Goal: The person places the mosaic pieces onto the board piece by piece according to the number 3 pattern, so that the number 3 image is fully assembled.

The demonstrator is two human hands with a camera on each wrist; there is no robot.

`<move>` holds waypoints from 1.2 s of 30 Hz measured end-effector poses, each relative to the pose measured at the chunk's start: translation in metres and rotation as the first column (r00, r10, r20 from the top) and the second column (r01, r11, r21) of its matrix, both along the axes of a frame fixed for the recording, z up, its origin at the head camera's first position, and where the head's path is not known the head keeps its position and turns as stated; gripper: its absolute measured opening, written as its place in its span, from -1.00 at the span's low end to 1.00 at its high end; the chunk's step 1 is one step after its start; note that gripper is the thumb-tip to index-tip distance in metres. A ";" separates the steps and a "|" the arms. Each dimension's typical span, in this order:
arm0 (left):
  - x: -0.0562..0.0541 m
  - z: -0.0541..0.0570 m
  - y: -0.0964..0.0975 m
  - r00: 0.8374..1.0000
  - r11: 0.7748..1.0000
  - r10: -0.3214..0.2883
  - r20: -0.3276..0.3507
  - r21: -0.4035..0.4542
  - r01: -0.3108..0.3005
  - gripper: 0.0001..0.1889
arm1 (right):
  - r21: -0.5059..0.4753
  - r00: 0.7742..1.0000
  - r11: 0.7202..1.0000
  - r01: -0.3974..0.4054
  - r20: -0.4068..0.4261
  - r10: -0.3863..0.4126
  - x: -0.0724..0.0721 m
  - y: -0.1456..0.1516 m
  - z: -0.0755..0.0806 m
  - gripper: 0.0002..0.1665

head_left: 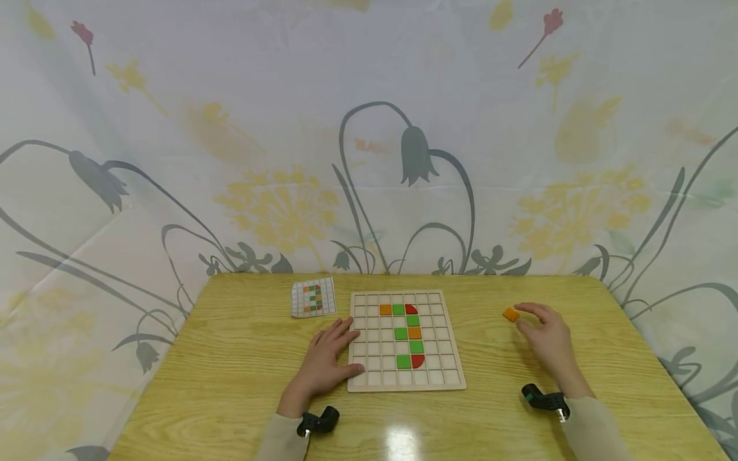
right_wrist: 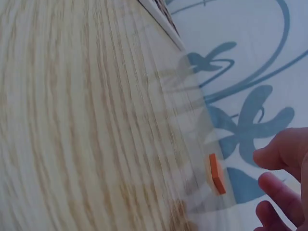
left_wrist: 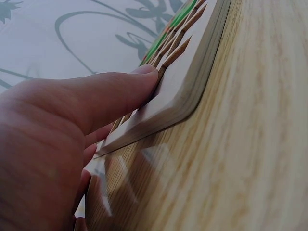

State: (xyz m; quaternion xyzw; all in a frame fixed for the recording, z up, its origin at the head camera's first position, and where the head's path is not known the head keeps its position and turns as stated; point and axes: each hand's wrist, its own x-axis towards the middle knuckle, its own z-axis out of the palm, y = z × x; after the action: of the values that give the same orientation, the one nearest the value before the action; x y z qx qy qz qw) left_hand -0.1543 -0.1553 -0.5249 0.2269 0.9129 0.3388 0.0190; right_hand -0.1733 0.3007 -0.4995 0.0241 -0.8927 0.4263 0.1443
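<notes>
A pale wooden grid board [head_left: 370,378] lies in the middle of the table, with green, orange and red tiles set in its squares. My left hand [head_left: 325,363] rests on the board's left edge, fingers spread. The left wrist view shows that thumb [left_wrist: 120,91] on the board's frame [left_wrist: 178,91]. At the right lies an orange square tile [head_left: 510,314], flat on the wood. My right hand [head_left: 548,336] is beside it, thumb and forefinger spread near its right corner. In the right wrist view, a gap separates the fingers from the tile [right_wrist: 217,174].
A printed card [head_left: 296,301] with a small coloured grid pattern lies left of the board, near the table's back edge. The wooden table [head_left: 230,358] runs back to a flower-patterned cloth [head_left: 369,211]. A dark wrist device [head_left: 544,400] is worn on each arm.
</notes>
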 end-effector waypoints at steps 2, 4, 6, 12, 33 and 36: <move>0.000 0.000 0.000 1.000 1.000 -0.001 0.002 0.001 0.001 -0.27 | 0.000 1.000 1.000 -0.012 0.027 0.012 -0.001 0.003 -0.003 -0.62; 0.000 0.000 0.000 1.000 1.000 -0.001 0.001 0.003 0.001 -0.27 | 0.001 0.998 0.999 -0.034 0.059 0.034 -0.002 0.006 -0.007 -0.57; 0.000 -0.001 0.000 1.000 1.000 -0.003 0.004 0.002 0.003 -0.27 | 0.009 0.995 0.999 -0.047 0.088 0.046 -0.003 0.009 -0.012 -0.53; 0.000 -0.002 0.000 1.000 1.000 -0.004 0.004 -0.005 0.004 -0.27 | 0.043 0.995 0.997 -0.059 0.081 0.055 -0.008 0.011 -0.025 -0.53; -0.001 0.000 0.000 1.000 1.000 0.002 0.008 -0.017 -0.002 -0.27 | 0.089 0.998 0.996 -0.007 0.059 0.001 -0.011 0.005 -0.024 -0.60; 0.000 0.001 0.001 1.000 1.000 0.004 0.012 -0.018 -0.004 -0.27 | 0.081 0.996 0.997 0.006 0.084 -0.013 -0.012 0.004 -0.023 -0.49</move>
State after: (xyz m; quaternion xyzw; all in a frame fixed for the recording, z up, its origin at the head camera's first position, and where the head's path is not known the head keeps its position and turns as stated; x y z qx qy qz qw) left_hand -0.1545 -0.1547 -0.5243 0.2229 0.9162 0.3320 0.0260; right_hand -0.1857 0.3051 -0.5228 0.0077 -0.9145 0.3900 0.1074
